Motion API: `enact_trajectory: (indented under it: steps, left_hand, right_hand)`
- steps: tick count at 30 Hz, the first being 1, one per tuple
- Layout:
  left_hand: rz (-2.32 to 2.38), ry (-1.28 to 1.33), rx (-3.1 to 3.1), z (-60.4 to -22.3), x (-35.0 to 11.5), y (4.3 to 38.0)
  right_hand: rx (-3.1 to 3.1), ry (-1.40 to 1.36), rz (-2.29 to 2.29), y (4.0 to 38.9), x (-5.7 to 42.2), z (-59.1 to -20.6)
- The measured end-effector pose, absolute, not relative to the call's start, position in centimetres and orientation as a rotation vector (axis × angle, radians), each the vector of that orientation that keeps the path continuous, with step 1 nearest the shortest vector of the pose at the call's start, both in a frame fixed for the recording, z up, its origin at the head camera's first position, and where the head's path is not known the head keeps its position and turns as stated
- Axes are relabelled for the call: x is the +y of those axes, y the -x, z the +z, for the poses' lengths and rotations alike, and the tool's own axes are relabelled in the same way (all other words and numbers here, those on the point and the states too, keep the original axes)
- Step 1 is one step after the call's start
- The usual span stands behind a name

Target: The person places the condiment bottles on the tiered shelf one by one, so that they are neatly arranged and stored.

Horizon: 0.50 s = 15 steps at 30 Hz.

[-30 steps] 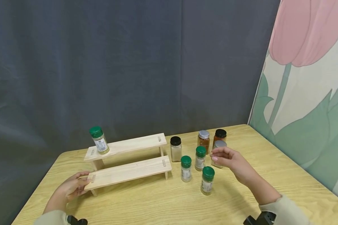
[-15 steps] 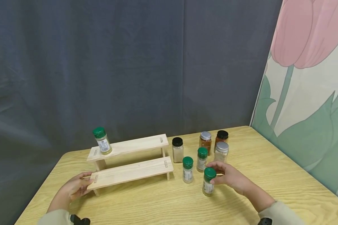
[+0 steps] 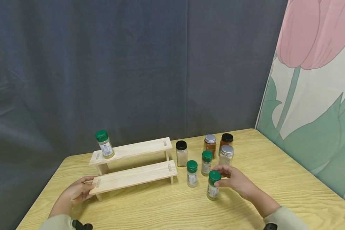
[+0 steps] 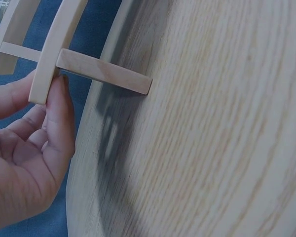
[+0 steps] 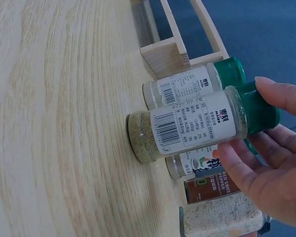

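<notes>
My right hand [image 3: 238, 183] holds a green-capped spice jar [image 3: 212, 191] by its cap, thumb on one side and fingers on the other. In the right wrist view this jar [image 5: 192, 126] shows a white label and pale brown contents; its base appears to be on the table. At the left, my left hand [image 3: 74, 193] pinches the end of the lower board of a two-tier wooden rack [image 3: 135, 177], as the left wrist view also shows at the board end [image 4: 47, 74]. Another green-capped spice jar [image 3: 106, 148] stands at the left end of the upper tier.
Two more green-capped jars [image 3: 192, 177] [image 3: 206, 166] stand between the rack and my right hand. Behind them are a black-capped pale jar [image 3: 181, 157], a silver-capped reddish jar [image 3: 210, 149], a black-capped red jar [image 3: 227, 140] and a silver-capped pale jar [image 3: 226, 157]. A dark curtain [image 3: 132, 70] hangs behind the table.
My right hand has come down and toward me from beside the silver-capped pale jar and taken hold of the nearest green-capped jar. The left hand keeps its grip on the rack.
</notes>
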<state>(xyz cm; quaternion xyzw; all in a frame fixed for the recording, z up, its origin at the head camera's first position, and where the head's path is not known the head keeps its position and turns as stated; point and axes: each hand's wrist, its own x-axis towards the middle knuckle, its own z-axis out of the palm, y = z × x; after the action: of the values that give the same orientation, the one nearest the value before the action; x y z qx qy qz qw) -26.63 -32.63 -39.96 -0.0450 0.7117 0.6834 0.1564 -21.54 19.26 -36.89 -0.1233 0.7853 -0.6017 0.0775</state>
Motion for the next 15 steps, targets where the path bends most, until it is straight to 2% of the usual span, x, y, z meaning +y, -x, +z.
enact_trajectory:
  steps: [15]
  left_hand:
    - [1.917,0.114,2.043,-40.5,-33.1,27.1]
  right_hand:
    - [2.442,0.343,-1.825,20.9,19.6,-35.7]
